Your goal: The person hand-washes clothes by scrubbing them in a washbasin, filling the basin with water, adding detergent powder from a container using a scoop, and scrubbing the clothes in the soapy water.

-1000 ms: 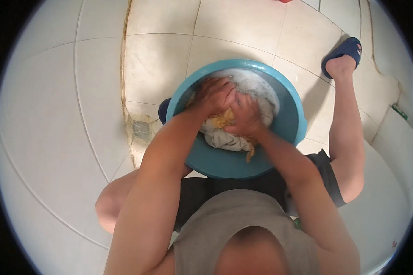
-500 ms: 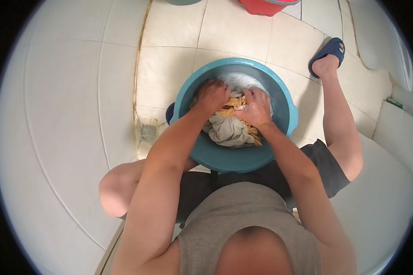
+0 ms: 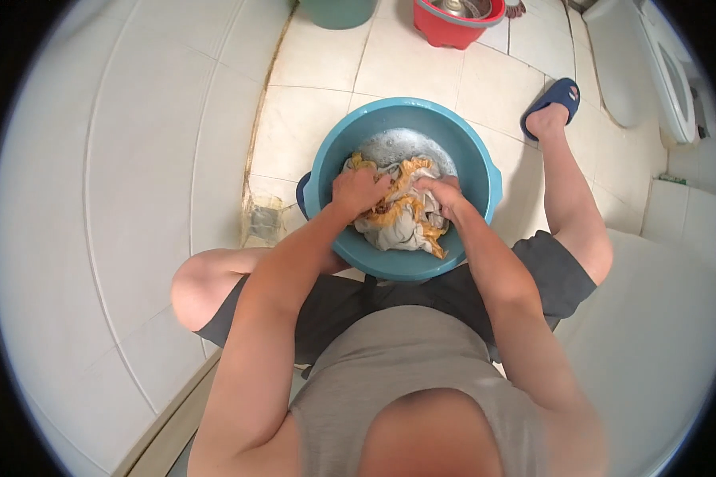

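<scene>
A blue plastic basin (image 3: 485,147) stands between my legs, with suds (image 3: 406,145) along its far inside. In it lies a crumpled wet cloth (image 3: 406,232), pale grey with orange-yellow parts. My left hand (image 3: 359,191) presses onto the left part of the cloth, fingers curled into its folds. At the cloth's right side, my right hand (image 3: 445,195) grips an edge, the thumb lying on top and the other fingers mostly hidden underneath.
A red bucket (image 3: 445,32) with a metal basket inside stands on the tiled floor beyond the basin, beside a green container (image 3: 338,12). A white toilet (image 3: 636,63) is at the far right. A small floor drain (image 3: 266,222) lies left of the basin.
My right hand has turned from lying spread on the cloth to gripping its right edge. More of the orange part now shows, and the cloth lies more spread out. The view has shifted slightly.
</scene>
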Motion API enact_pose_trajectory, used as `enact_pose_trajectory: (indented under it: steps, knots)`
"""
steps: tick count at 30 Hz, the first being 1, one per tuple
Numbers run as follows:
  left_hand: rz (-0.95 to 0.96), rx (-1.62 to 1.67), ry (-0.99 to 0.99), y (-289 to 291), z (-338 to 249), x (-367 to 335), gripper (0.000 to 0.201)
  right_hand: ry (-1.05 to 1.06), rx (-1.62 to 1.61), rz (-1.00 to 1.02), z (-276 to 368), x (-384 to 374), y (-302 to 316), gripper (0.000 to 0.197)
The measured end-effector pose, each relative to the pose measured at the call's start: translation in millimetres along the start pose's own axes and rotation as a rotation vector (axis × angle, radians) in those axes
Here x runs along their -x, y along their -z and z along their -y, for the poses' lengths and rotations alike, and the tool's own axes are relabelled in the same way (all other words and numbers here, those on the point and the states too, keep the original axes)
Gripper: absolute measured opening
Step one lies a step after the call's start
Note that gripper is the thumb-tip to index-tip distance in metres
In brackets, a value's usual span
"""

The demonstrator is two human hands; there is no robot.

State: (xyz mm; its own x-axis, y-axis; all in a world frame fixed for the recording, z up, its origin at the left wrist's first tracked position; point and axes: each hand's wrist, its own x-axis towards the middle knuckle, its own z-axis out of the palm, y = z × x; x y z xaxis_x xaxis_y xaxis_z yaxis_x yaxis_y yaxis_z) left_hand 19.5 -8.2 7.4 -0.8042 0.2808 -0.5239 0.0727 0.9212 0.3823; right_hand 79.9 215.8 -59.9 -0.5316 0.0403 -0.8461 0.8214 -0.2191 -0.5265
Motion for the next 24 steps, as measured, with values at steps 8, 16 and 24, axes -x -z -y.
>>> enact_pose_trajectory:
  steps: [8,16,24]
  knots:
    - [-0.18,0.487,0.113,20,29,-15,0.039,0.384,0.187,-0.031,77,36,-21,0.048]
    - [-0.234,0.486,-0.12,7,12,-18,0.057,0.655,1.538,0.265,50,95,-23,0.086]
    - [-0.244,-0.183,-0.323,-57,0,29,0.066,0.608,1.326,-0.285,-27,57,-54,0.091]
